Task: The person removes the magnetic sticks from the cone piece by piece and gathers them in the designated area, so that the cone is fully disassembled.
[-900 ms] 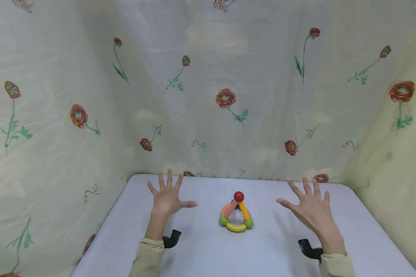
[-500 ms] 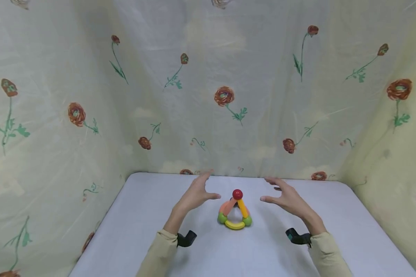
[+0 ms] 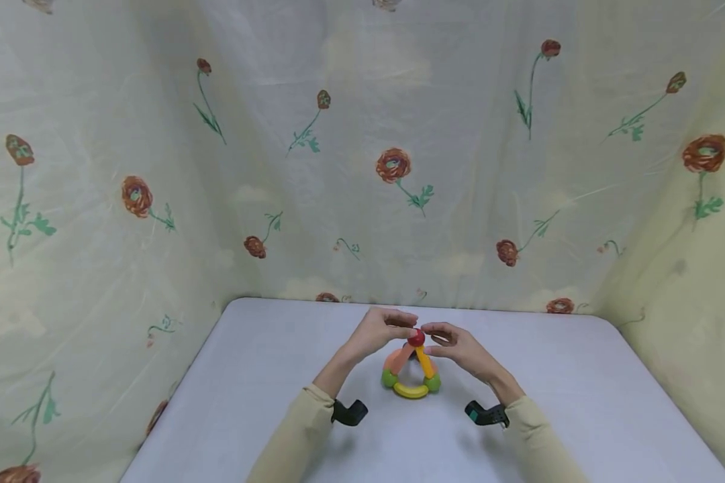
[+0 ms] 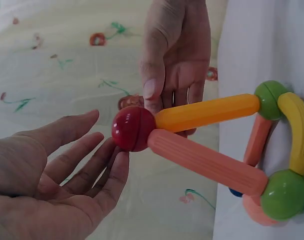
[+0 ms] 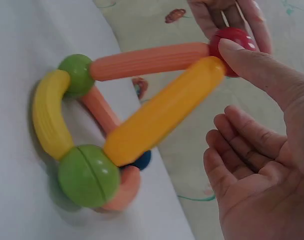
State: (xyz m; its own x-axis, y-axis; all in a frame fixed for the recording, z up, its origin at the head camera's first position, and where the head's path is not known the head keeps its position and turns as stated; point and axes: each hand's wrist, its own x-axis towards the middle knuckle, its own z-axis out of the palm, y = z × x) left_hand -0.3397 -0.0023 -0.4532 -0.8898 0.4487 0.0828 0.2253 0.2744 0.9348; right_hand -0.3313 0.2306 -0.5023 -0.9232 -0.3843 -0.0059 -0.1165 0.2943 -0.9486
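Observation:
A toy frame of coloured sticks and balls, resembling a magnetic building set, stands on the white table. Its red ball (image 3: 416, 337) is at the top, joined to an orange-yellow stick (image 4: 206, 113) and a salmon stick (image 4: 206, 162). Below are two green balls (image 5: 89, 176), a yellow curved stick (image 5: 51, 115) and a partly hidden dark blue ball (image 5: 142, 160). Close on the left of the red ball is my left hand (image 3: 374, 333), fingers loosely bent. My right hand (image 3: 462, 349) is on the other side, thumb near the ball and fingers spread apart from it. Neither visibly grips it.
The white table (image 3: 266, 376) extends around the toy. A flowered curtain (image 3: 338, 201) hangs behind it and along both sides. Black wrist cameras (image 3: 350, 412) sit on both wrists, below the beige sleeves (image 3: 296, 436).
Both hands have come inward from wide apart, with spread fingers, to either side of the red ball. Their fingers are now more bent. The toy has stayed in place.

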